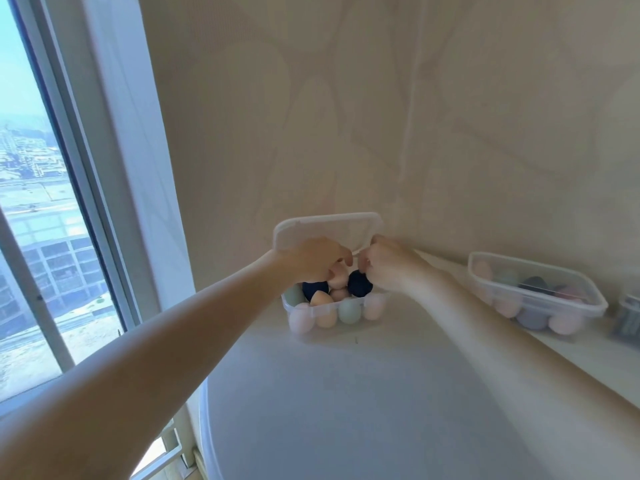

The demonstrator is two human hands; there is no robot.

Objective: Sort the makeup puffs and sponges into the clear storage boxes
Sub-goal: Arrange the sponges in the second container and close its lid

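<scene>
We reach across the white bench (363, 393) to the near clear box (313, 311), crammed with egg-shaped sponges in pink, peach, mint and navy; our left hand (317, 259) pinches a peach sponge (337, 278), our right hand (388, 263) grips a navy sponge (358, 284), both blocking the lid (325, 230) propped against the wall, while a second box (540, 292) further right holds more

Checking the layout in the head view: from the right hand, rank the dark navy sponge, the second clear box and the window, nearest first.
1. Dark navy sponge, touching the right hand.
2. Second clear box, further right by the wall.
3. Window, far left.
</scene>
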